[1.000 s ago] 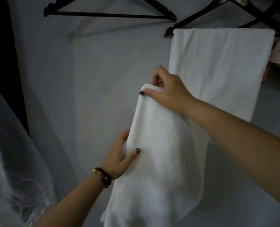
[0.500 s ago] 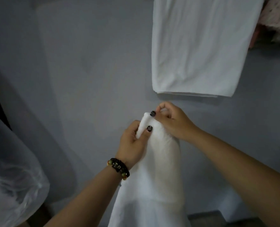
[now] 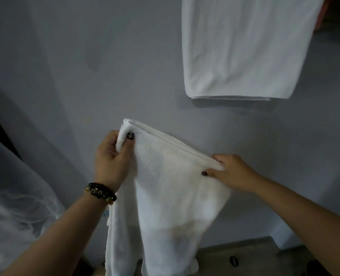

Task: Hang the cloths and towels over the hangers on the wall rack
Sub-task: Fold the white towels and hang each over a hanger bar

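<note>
Towel in hand: a white folded towel (image 3: 171, 188) hangs in the lower centre of the frame, in front of the grey wall (image 3: 65, 76), held up by its top edge with the rest drooping down past the bottom edge of the picture.
Left hand: the left hand (image 3: 111, 158), with a beaded bracelet (image 3: 100, 193) at the wrist, pinches the upper left corner of the fold, thumb on the near face and fingers curled behind the cloth.
Right hand: the right hand (image 3: 229, 172) pinches the right end of the same top edge, lower in the frame, thumb pressed on the front and fingers wrapped over the layered edge.
Top edge: it runs as a slant from upper left down to the right, several layers stacked and showing as thin lines.
How it will handle: soft and limp by the look of it, fairly light, no stiffness at all, so it sags wherever it is not held. Not fragile, and terry cloth should not be slippery.
Where to hold: I'd judge the two top corners are the right places, pinching all layers together so the fold stays neat.
Already hung: another white towel (image 3: 242, 48) hangs in the upper right of the frame, well apart from the held one.
Hangers: not in view here, so the free one cannot be placed.
Risk: layers could slide apart if one pinch loosens.
</note>
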Demonstrator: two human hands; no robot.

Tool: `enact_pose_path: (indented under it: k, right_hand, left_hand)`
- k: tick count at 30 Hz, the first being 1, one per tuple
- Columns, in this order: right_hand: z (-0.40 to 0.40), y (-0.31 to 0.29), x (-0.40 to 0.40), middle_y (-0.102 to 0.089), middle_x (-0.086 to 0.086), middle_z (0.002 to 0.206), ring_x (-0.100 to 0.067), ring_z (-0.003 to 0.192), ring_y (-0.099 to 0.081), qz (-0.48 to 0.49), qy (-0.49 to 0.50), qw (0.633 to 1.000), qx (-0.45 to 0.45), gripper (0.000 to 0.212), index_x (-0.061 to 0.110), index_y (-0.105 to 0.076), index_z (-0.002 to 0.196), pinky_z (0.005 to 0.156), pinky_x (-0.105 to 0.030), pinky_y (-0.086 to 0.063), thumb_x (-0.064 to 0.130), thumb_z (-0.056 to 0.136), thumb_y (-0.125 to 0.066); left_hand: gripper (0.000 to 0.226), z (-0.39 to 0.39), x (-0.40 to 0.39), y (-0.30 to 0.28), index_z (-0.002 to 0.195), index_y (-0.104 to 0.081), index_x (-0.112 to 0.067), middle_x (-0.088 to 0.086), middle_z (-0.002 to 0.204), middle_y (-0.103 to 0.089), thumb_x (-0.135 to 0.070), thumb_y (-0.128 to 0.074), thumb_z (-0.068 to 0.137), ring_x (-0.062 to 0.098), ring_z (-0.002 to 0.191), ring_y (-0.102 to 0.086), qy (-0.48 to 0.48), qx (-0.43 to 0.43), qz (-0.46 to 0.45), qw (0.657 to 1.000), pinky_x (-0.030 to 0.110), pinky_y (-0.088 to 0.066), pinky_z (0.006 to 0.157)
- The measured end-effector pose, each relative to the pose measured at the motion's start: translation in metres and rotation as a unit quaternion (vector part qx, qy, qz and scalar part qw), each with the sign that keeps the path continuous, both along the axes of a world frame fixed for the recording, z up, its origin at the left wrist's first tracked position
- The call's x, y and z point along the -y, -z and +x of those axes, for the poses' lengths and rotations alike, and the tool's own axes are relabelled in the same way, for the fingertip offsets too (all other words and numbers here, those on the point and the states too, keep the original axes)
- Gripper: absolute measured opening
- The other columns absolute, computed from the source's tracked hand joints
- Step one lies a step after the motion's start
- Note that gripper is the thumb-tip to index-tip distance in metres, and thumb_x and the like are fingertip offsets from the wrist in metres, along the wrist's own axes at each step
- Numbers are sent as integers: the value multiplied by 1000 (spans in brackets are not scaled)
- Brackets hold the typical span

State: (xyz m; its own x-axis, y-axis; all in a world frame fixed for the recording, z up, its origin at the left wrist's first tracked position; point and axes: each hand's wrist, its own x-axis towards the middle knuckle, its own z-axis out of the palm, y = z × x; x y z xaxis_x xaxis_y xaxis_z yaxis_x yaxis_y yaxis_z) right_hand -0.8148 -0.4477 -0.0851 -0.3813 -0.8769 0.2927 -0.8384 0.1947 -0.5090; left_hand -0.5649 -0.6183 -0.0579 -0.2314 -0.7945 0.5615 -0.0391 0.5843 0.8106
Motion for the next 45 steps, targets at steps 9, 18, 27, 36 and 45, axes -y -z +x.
enact_pose_path:
  k: [9,18,27,36,45]
  right_hand:
    - [21,-99,24,-36,6,46,-19,44,-39,-144,-51,934,-324,54,28,-38,59,48,-25,-32,78,59,-61]
    - [45,-147,40,-47,12,61,-19,67,-53,45,-46,918,-391,56,25,-44,72,53,-28,-31,78,59,-58]
    - [83,-203,76,-44,10,51,-16,38,-42,-180,-63,843,-504,39,22,-49,61,37,-23,-27,55,79,-60]
    - [101,-315,117,-53,1,55,-23,41,-46,-279,-12,763,-583,30,14,-57,62,44,-22,-26,36,76,-71]
    - [89,-429,178,-47,-16,72,-36,67,-49,-330,115,677,-648,20,0,-63,59,57,-34,-26,12,65,-77]
  left_hand:
    - [32,52,23,-9,91,-49,-9,-16,68,-47,-39,-37,91,-3,61,-43,-137,30,-97,985,21,-25,49]
    - [50,74,40,-31,92,-48,-17,-19,75,-50,-57,-69,72,-4,64,-48,-91,45,-81,992,7,-35,55]
    - [32,121,87,-113,94,-61,-35,-24,86,-63,-48,-78,70,-11,82,-57,-112,55,-149,981,7,-39,67]
    - [39,152,121,-229,95,-52,-29,-23,81,-57,-61,-61,74,18,76,-60,-173,46,-308,935,34,-47,68]
    - [42,118,154,-331,104,-54,-13,4,91,-61,-50,-62,85,31,83,-60,-245,43,-341,907,45,-53,73]
